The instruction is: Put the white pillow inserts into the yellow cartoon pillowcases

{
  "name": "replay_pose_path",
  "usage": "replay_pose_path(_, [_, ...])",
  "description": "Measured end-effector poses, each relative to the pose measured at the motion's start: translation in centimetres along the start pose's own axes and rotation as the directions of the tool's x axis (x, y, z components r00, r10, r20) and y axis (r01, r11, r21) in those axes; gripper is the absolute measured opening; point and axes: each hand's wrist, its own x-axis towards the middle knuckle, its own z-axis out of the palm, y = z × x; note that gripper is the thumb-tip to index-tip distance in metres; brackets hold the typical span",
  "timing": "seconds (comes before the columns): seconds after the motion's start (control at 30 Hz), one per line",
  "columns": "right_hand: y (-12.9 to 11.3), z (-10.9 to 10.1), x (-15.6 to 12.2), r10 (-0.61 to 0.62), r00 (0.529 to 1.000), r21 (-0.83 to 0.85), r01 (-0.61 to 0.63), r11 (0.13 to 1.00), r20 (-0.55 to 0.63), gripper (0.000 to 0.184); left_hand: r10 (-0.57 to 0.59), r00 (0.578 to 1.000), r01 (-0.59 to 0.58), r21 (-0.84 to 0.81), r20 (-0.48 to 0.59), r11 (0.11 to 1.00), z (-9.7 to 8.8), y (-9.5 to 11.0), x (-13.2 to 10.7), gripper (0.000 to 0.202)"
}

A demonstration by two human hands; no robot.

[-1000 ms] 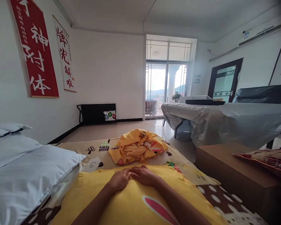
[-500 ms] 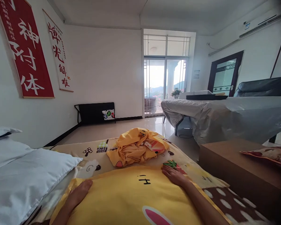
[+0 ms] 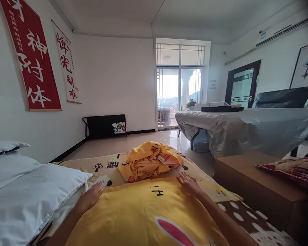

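While the yellow pillow [image 3: 128,213] lies on the near side of the crumpled orange cloth [image 3: 146,165], the left hand [image 3: 90,197], opened flat, is to that cloth's near left, the right hand [image 3: 190,183], fingers outstretched, to its near right.

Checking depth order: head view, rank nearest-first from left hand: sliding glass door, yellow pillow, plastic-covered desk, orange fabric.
1. Yellow pillow, by left hand
2. Crumpled orange fabric, beyond pillow
3. Plastic-covered desk, right
4. Sliding glass door, far back
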Motion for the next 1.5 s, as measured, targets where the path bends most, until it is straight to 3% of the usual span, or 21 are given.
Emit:
replay_pose_path(0.1, [-6.1,-1.7,-2.3,-0.234,0.972,0.083,0.234,0.969,-0.006,0.054,0.190,0.982,-0.191,-0.101,-0.024,0.976,-1.8,6.2,-0.4,0.055])
replay_pose_path(0.2, [-12.5,-1.6,-4.8,-0.447,0.895,0.156,0.443,0.883,-0.011,0.052,0.349,0.936,-0.351,-0.177,-0.045,0.920,-1.5,13.2,-1.0,0.053])
replay_pose_path(0.27, [-15.1,-0.7,-6.4,-0.525,0.851,0.186,0.517,0.836,-0.002,0.048,0.370,0.928,-0.372,-0.209,-0.050,0.905,-0.5,16.4,-1.6,0.053])
replay_pose_path(0.33, [-15.7,0.3,-7.4,-0.539,0.842,0.197,0.530,0.825,-0.009,0.046,0.364,0.930,-0.367,-0.222,-0.057,0.903,0.7,17.9,-2.3,0.053])
replay_pose_path(0.5, [-12.9,2.0,-7.8,-0.437,0.900,0.247,0.427,0.870,-0.016,0.050,0.319,0.942,-0.334,-0.232,-0.102,0.914,2.8,17.1,-3.5,0.053])
replay_pose_path(0.6, [-12.0,2.1,-7.7,-0.428,0.904,0.262,0.414,0.871,-0.006,0.051,0.306,0.945,-0.325,-0.245,-0.113,0.913,3.1,16.7,-3.6,0.052])
replay_pose_path(1.5, [-12.4,2.0,-8.1,-0.415,0.910,0.250,0.405,0.879,-0.014,0.050,0.269,0.957,-0.290,-0.279,-0.112,0.916,2.9,17.2,-4.1,0.053])
